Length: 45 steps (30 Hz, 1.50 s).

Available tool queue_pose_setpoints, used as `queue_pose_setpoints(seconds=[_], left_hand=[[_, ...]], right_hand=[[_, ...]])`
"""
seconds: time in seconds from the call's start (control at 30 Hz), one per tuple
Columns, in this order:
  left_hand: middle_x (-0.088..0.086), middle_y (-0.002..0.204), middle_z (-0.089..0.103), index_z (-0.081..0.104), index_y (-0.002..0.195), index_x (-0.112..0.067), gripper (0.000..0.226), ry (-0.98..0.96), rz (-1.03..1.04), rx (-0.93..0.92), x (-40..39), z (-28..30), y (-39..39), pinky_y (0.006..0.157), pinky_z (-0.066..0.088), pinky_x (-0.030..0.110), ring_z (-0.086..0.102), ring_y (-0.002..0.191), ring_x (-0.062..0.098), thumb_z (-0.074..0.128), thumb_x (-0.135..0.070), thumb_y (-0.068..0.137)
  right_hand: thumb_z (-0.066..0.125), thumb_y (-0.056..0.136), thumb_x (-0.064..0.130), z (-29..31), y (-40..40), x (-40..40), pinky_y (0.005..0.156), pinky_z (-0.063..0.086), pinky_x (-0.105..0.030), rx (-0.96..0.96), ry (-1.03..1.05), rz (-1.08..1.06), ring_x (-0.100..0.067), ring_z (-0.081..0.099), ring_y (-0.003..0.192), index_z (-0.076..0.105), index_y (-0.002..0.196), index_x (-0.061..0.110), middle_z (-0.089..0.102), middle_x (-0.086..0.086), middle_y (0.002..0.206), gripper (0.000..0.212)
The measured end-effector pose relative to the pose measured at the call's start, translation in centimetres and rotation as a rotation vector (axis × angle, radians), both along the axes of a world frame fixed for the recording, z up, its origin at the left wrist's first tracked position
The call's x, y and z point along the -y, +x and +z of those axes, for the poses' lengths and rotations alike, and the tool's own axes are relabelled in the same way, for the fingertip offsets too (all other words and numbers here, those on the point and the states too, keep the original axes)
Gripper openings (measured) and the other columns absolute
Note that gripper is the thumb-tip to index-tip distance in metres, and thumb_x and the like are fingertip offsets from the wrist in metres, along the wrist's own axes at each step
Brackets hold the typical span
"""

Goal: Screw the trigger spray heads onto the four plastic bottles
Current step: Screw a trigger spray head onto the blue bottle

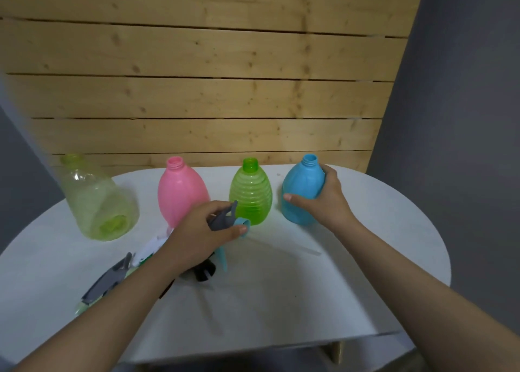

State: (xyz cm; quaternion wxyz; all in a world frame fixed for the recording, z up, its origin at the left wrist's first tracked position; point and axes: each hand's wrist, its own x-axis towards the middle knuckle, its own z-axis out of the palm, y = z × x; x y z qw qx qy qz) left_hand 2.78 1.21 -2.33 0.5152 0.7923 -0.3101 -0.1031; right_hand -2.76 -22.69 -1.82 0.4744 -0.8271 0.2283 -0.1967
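1. Status: right hand wrapped around the blue bottle, grip closed on its body; bottle upright on the surface, at the right end of the row, neck open and uncapped.
2. Left hand closed on a spray head with grey trigger and light blue collar, held above the surface in front of the pink bottle and the ribbed green bottle.
3. Likely pairing: blue collar to blue bottle. Carry the head to the right and over the open neck.
4. Feed the dip tube into the neck first; tube looks thin and flexible, so guide the tip in before lowering the collar.
5. Seat the collar flat and level on the threads. Avoid a tilted start; cross-threading likely on soft plastic.
6. Keep the right-hand grip firm but light; thin walls probably dent under a hard squeeze.
7. Turn the collar, not the trigger body, until snug.
8. Remaining: pale transparent bottle at the far left, pink and green bottles, all uncapped; further heads lying on the surface at the near left.
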Motion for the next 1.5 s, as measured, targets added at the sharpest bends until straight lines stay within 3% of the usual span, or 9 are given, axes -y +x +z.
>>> queue_pose_setpoints(seconds=[0.1, 0.3, 0.47, 0.6, 0.77, 1.0, 1.23, 1.37, 1.5], left_hand=[[0.002, 0.086, 0.066, 0.067, 0.088, -0.032, 0.018, -0.003, 0.043, 0.005, -0.6, 0.1, 0.0, 0.059, 0.045, 0.014, 0.058, 0.067, 0.001, 0.076, -0.033, 0.072], [-0.015, 0.087, 0.068, 0.061, 0.085, -0.04, 0.026, -0.033, 0.18, -0.07, -1.6, 0.1, -0.1, 0.06, 0.047, 0.006, 0.06, 0.071, -0.012, 0.08, -0.034, 0.068], [-0.009, 0.092, 0.068, 0.061, 0.098, -0.033, 0.027, -0.192, 0.258, -0.147, -2.7, 0.9, -0.2, 0.055, 0.046, 0.01, 0.062, 0.064, -0.004, 0.073, -0.032, 0.074], [-0.008, 0.102, 0.068, 0.06, 0.11, -0.027, 0.042, -0.259, 0.325, -0.165, -2.9, 1.1, -0.3, 0.068, 0.047, 0.021, 0.063, 0.08, 0.005, 0.072, -0.038, 0.071], [0.002, 0.11, 0.065, 0.059, 0.105, -0.031, 0.032, -0.242, 0.347, -0.128, -2.5, 0.9, -0.4, 0.077, 0.051, 0.03, 0.062, 0.093, 0.014, 0.073, -0.033, 0.076], [0.002, 0.127, 0.056, 0.051, 0.126, -0.022, 0.057, -0.167, 0.409, -0.053, -2.1, 0.8, -0.3, 0.094, 0.046, 0.038, 0.054, 0.115, 0.021, 0.075, -0.033, 0.075], [-0.022, 0.101, 0.057, 0.053, 0.11, -0.035, 0.052, -0.122, 0.399, 0.16, -2.3, 1.7, -0.7, 0.073, 0.044, 0.019, 0.055, 0.093, 0.0, 0.08, -0.035, 0.065], [-0.021, 0.102, 0.061, 0.057, 0.109, -0.042, 0.062, -0.135, 0.371, 0.165, -2.7, 3.1, -0.8, 0.075, 0.046, 0.018, 0.058, 0.094, -0.001, 0.081, -0.045, 0.052], [-0.009, 0.098, 0.068, 0.061, 0.104, -0.043, 0.064, -0.079, 0.209, 0.112, -2.1, 3.6, -1.8, 0.077, 0.049, 0.019, 0.062, 0.089, 0.003, 0.079, -0.05, 0.043]], right_hand=[[0.084, 0.063, 0.027, -0.2, 0.2, 0.0, 0.081, 0.044, -0.033, 0.006, 0.077, 0.062, -0.019, 0.048, 0.104, 0.025, 0.135, 0.02, 0.044, -0.001, 0.123, 0.094], [0.086, 0.059, 0.027, 0.6, -1.2, 0.4, 0.077, 0.048, -0.031, 0.034, 0.029, 0.134, -0.019, 0.056, 0.099, 0.033, 0.12, 0.031, 0.05, 0.001, 0.116, 0.081], [0.086, 0.06, 0.027, 2.0, -4.2, 1.4, 0.069, 0.051, -0.024, -0.008, -0.02, 0.285, -0.011, 0.06, 0.095, 0.042, 0.12, 0.034, 0.056, 0.006, 0.11, 0.075], [0.086, 0.059, 0.027, 2.0, -6.2, 1.4, 0.079, 0.049, -0.027, -0.034, -0.151, 0.37, -0.013, 0.054, 0.104, 0.043, 0.122, 0.039, 0.05, 0.003, 0.12, 0.077], [0.086, 0.055, 0.032, 2.1, -7.0, 0.8, 0.079, 0.04, -0.014, -0.032, -0.264, 0.414, -0.004, 0.047, 0.105, 0.04, 0.121, 0.046, 0.045, 0.006, 0.12, 0.082], [0.086, 0.053, 0.036, 2.0, -7.0, 0.9, 0.08, 0.035, -0.007, -0.054, -0.335, 0.415, -0.005, 0.046, 0.104, 0.039, 0.126, 0.046, 0.043, 0.007, 0.119, 0.088], [0.084, 0.052, 0.044, 2.2, -7.0, 0.8, 0.078, 0.034, -0.005, -0.136, -0.424, 0.489, -0.004, 0.047, 0.102, 0.034, 0.131, 0.049, 0.047, 0.013, 0.12, 0.093], [0.085, 0.052, 0.04, 2.8, -7.0, 0.4, 0.061, 0.048, -0.009, -0.187, -0.245, 0.533, -0.005, 0.061, 0.084, 0.034, 0.11, 0.049, 0.058, 0.018, 0.104, 0.077], [0.082, 0.054, 0.039, 3.1, -6.8, -0.6, 0.063, 0.051, -0.015, -0.177, -0.142, 0.638, -0.003, 0.063, 0.084, 0.047, 0.106, 0.049, 0.064, 0.012, 0.1, 0.064]])
